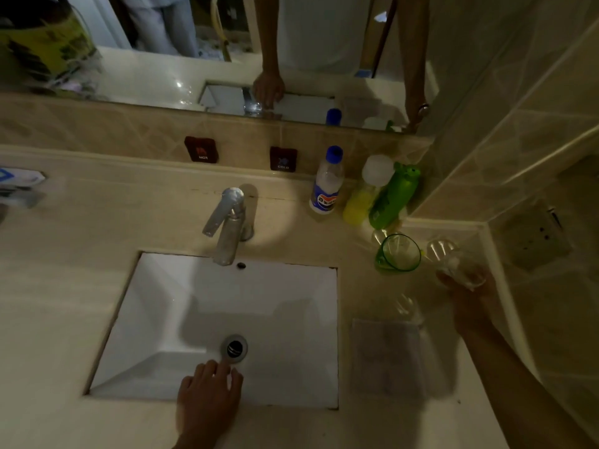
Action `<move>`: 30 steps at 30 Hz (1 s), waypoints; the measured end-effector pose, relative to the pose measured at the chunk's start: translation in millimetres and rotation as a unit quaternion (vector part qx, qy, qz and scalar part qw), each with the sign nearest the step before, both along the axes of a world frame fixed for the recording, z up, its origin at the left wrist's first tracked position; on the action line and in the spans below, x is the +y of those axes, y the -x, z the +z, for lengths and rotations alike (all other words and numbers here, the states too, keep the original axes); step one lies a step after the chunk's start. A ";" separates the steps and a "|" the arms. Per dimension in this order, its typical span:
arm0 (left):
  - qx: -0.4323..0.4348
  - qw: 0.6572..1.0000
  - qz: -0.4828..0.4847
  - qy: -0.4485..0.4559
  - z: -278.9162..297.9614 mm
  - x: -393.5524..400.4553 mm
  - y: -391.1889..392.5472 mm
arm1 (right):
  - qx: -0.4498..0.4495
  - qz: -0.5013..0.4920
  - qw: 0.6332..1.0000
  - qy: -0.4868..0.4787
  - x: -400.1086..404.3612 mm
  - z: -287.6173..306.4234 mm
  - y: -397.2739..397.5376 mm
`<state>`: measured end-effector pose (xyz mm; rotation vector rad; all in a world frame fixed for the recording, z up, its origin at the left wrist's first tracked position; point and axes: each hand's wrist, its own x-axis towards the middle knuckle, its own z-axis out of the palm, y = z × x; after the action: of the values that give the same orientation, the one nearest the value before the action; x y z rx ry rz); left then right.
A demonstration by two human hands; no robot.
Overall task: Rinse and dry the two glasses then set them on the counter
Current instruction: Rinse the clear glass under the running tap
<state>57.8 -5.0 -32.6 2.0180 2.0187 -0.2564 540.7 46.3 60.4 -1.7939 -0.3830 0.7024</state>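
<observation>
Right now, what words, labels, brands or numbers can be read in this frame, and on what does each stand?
"HOT": dark red tag on the tiled wall behind the faucet.
"COLD": dark red tag to its right.
Blue-capped bottle: blue and red logo label, lettering too blurred to read.
Green bottle: print too blurred to read.
Packet at the left edge: blue mark, no legible text.

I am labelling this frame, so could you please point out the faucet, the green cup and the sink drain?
faucet (227, 222): head view, on the metal spout body.
green cup (398, 254): head view, on its see-through green wall.
sink drain (234, 348): head view, on the dark centre of the drain.
</observation>
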 end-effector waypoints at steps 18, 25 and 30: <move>-0.062 0.998 0.032 0.000 10.3 2.9 0.0 | -0.016 0.117 0.993 -0.005 -90.6 29.2 100.7; -0.130 0.985 0.100 0.046 19.5 1.7 7.0 | 0.029 0.192 0.980 0.044 -97.3 16.1 169.4; -0.414 0.837 0.314 0.170 40.3 21.9 14.5 | 0.105 0.256 0.959 0.064 -83.4 17.6 236.7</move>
<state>43.3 16.8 7.7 0.8951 1.7311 0.3291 304.0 -37.2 78.1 -1.7296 -0.6811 1.2939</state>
